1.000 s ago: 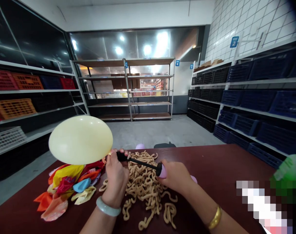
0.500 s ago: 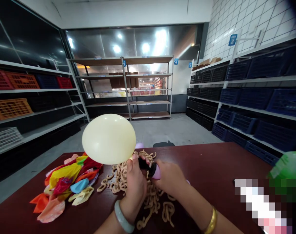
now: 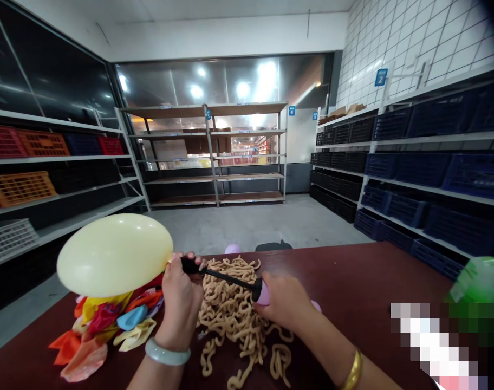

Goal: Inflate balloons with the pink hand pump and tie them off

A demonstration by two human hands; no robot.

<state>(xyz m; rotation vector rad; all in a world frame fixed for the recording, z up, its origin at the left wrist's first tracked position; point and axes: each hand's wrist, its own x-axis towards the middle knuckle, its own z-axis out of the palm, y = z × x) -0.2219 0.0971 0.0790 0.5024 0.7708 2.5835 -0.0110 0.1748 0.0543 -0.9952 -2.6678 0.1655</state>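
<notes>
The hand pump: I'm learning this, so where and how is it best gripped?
On the hand pump, probably wrap the lilac barrel from the right, as the right hand does: it is thicker than the black rod, and the inflated balloon is at the opposite end.

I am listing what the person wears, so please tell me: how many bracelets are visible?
2. A pale bracelet is around the left arm; a gold bracelet is around the right arm. More may be hidden outside the picture.

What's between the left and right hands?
In the head view, a black rod spans from left hand to right hand, over tan strands on the table.
</notes>
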